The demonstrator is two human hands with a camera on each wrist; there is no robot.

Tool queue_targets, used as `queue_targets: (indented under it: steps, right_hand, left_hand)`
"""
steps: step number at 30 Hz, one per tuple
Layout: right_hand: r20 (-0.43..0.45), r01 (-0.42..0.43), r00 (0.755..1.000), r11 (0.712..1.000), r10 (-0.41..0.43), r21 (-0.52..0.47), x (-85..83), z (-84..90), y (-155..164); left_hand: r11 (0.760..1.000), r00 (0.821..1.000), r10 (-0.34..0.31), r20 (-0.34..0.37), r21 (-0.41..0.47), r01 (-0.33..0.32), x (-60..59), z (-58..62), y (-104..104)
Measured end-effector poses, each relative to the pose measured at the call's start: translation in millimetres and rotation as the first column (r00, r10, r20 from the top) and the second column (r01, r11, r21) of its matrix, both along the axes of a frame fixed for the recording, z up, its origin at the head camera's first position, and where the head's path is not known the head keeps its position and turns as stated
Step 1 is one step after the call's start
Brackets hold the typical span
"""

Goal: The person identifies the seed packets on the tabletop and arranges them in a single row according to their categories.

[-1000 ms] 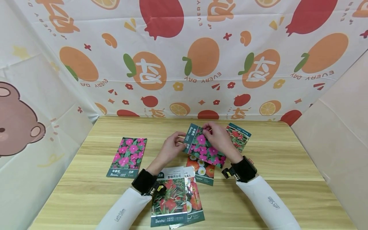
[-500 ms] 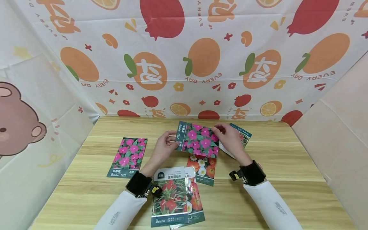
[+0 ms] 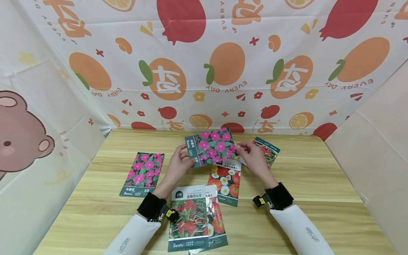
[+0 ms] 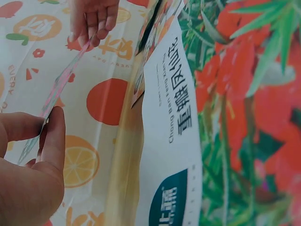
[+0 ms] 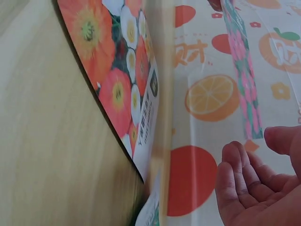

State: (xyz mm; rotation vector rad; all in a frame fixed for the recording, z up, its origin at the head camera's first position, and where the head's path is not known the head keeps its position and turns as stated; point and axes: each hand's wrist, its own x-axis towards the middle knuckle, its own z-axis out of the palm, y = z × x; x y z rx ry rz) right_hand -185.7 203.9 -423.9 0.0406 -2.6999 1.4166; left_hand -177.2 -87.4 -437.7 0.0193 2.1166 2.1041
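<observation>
Your left hand (image 3: 178, 163) pinches the pink packet (image 3: 211, 146) at its left edge, thumb and fingers closed on it. Your right hand (image 3: 253, 159) pinches the packet's right edge, fingers curled on it. The packet is held up off the desk (image 3: 318, 184), above the middle, tilted. Under it lies an orange-flower packet (image 3: 227, 180). A red packet (image 3: 190, 217) sits near your left wrist. A second pink packet (image 3: 143, 173) lies flat to the left. Another packet (image 3: 271, 150) lies behind your right hand.
</observation>
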Motion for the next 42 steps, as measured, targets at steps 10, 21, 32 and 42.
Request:
queue_targets:
  steps: [10,21,32,42]
  right_hand:
    - [0.024,0.023,0.999,0.998,-0.022,-0.066,0.9,2.1,-8.9]
    - [0.036,-0.001,0.999,0.989,0.006,-0.151,-4.5,7.7,-8.7]
    - [-0.036,-0.104,0.994,0.989,0.101,-0.104,-8.8,8.4,-24.0]
    - [-0.064,-0.112,0.992,0.993,0.110,-0.027,-8.3,11.8,-48.6]
  left_hand:
    - [1.000,1.000,-0.007,0.005,0.020,0.007,1.8,-3.4,5.6]
    - [0.997,0.995,0.004,-0.100,-0.080,-0.012,-7.9,4.6,-18.4]
    - [0.850,0.951,-0.230,-0.209,-0.518,0.092,-35.3,39.7,-37.2]
    - [0.830,0.955,-0.206,-0.215,-0.555,0.054,-37.3,40.8,-31.0]
